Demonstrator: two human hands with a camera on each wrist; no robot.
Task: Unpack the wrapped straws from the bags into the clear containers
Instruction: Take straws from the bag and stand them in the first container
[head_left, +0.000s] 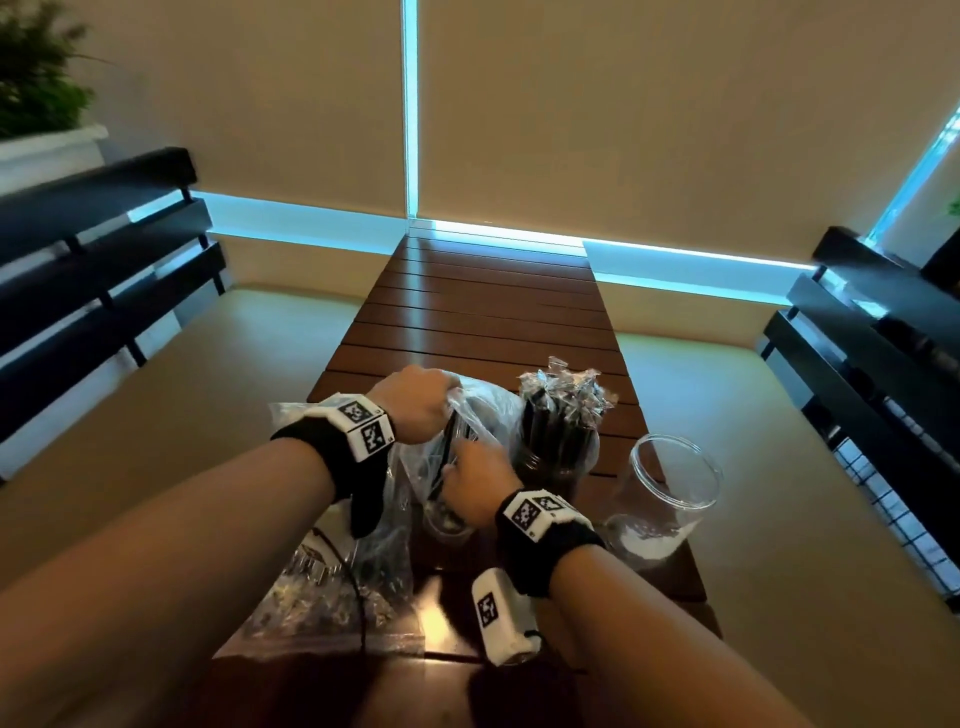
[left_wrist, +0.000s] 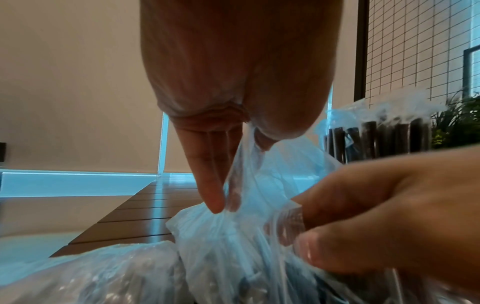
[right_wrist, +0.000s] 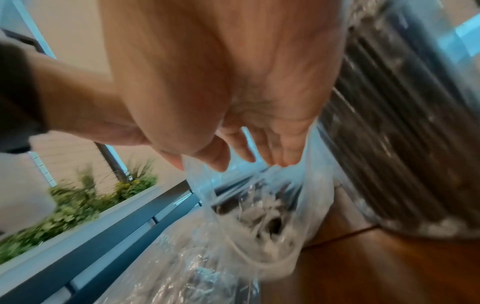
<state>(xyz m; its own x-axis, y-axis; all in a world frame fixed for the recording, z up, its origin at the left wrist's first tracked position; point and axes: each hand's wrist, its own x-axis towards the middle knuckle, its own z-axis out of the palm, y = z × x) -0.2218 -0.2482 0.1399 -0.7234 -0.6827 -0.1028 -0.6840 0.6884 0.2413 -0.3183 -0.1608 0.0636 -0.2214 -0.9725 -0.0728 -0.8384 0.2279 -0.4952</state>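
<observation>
A clear plastic bag (head_left: 485, 410) holding dark wrapped straws (head_left: 451, 447) stands over a small clear container (head_left: 448, 526) on the wooden table (head_left: 488, 312). My left hand (head_left: 421, 410) pinches the bag's upper end (left_wrist: 233, 164) between thumb and fingers. My right hand (head_left: 475, 480) grips the bag lower down, pinching the film (left_wrist: 291, 222) around straws. In the right wrist view the bag (right_wrist: 259, 195) sags into the container's rim (right_wrist: 246, 255). A second container (head_left: 558, 447) just to the right is packed with upright wrapped straws.
An empty clear container (head_left: 672, 488) stands at the right of the table. Another bag of straws (head_left: 322, 592) lies flat at the front left. Dark slatted benches (head_left: 93, 260) flank the table on both sides. A planter (head_left: 36, 78) sits at the far left.
</observation>
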